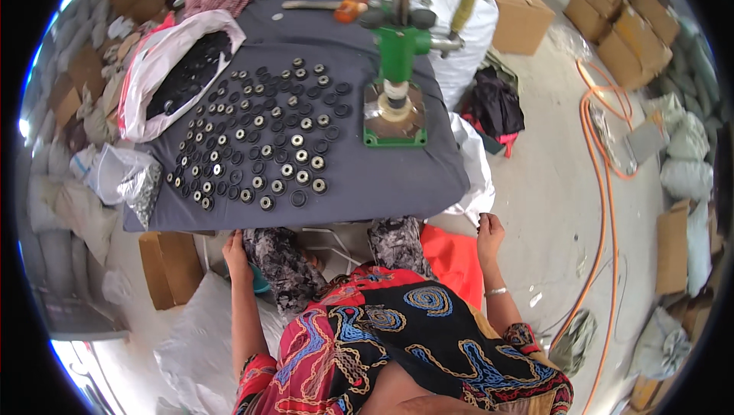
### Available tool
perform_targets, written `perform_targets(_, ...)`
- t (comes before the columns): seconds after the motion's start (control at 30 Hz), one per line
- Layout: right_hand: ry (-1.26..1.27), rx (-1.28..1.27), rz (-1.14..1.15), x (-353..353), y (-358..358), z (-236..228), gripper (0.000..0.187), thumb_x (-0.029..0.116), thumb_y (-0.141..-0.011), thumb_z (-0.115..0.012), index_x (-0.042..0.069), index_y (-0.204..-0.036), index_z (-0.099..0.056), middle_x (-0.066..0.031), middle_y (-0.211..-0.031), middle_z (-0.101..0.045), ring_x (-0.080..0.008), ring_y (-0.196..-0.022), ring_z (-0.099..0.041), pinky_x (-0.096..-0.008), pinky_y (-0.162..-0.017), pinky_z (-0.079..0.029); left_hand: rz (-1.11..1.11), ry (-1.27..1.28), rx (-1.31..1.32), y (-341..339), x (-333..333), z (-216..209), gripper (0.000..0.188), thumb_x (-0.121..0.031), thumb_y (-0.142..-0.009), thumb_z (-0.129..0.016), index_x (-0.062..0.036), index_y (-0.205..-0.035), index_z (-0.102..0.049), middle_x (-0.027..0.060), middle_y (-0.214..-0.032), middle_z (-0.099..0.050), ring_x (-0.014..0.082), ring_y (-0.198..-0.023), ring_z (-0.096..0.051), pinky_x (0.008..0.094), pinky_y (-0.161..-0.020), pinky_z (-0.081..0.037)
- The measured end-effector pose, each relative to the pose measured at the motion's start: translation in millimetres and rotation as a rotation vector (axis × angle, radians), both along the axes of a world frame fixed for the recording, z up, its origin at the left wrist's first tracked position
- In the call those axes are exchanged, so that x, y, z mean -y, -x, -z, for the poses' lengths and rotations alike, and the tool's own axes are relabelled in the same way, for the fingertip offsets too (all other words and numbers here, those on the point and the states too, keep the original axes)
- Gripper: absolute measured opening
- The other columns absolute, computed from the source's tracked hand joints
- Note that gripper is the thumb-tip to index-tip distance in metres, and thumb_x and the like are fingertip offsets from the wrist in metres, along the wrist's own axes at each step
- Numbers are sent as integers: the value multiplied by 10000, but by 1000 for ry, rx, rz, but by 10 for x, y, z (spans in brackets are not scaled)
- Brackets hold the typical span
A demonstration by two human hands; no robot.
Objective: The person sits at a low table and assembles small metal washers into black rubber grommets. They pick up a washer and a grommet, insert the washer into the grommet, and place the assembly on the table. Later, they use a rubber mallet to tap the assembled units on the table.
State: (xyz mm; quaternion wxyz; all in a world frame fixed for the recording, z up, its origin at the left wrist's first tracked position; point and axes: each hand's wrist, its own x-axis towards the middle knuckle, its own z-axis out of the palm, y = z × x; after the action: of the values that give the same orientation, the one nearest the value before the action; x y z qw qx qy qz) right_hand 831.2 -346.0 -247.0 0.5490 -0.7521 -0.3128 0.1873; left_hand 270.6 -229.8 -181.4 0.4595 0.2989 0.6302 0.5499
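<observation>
My left hand [235, 253] is low at the table's front edge, left of my knees, its fingers bunched under the edge. My right hand [491, 233] is off the front right corner, thumb and fingers pinched together beside a white sack [475, 174]; what is in either hand is hidden or too small to name. Many small black rings [298, 198], several with silver bearing-like centres [319, 185], lie spread over the grey-covered table [367, 193]. A green hand press [395, 113] stands at the table's right side, with a pale round piece under its ram.
An open white bag of black rings [191, 71] lies at the back left. A bag of small metal parts [140, 187] sits at the left corner. Farther back is a wooden-handled mallet [348, 8]. Cartons [516, 9] and an orange hose [604, 185] are on the floor at right.
</observation>
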Motion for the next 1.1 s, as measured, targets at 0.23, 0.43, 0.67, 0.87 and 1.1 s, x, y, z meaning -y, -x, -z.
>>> perform_targets(0.23,-565,322,-651,-932,1223,-2090,109,-4,-892,-553,-37,-952,-638,-78,-823,-608,-98,-678,-569,-224,-622,-469,24,-65,-68,-350,73,-109,288,-171,-951,-547,60,-1105,-624,61,-1047,-652,112,-947,-551,259,-847,-404)
perform_targets(0.43,-567,-56,-811,-2577,2168,-2694,106,70,-891,-587,-28,-906,-626,-36,-713,-613,-82,-617,-555,-238,-562,-447,31,-180,-569,-571,273,-299,341,-194,-902,-581,55,-1135,-585,200,-1128,-612,276,-1072,-556,354,-956,-390)
perform_targets(0.67,-345,-159,-709,-5153,2402,-2534,279,127,-863,-622,-93,-1031,-593,-96,-812,-638,-138,-645,-614,-254,-526,-502,62,-226,-1074,-563,232,-447,536,-239,-731,-713,10,-1174,-539,253,-1274,-489,439,-1173,-423,503,-986,-347)
perform_targets(0.87,-95,2,-473,-6406,2225,-2173,539,157,-820,-663,-185,-1191,-475,-202,-846,-630,-217,-618,-628,-301,-502,-524,63,-193,-994,-404,258,-450,543,-243,-717,-699,11,-1170,-541,239,-1277,-484,435,-1167,-424,502,-984,-345)
perform_targets(1.1,174,-139,-375,-6878,2081,-1848,422,319,-907,-607,-86,-1011,-546,-166,-721,-594,-242,-513,-600,-343,-438,-525,72,-145,-954,-410,242,-392,622,-346,-672,-718,7,-1155,-549,222,-1241,-507,445,-1174,-413,533,-987,-329)
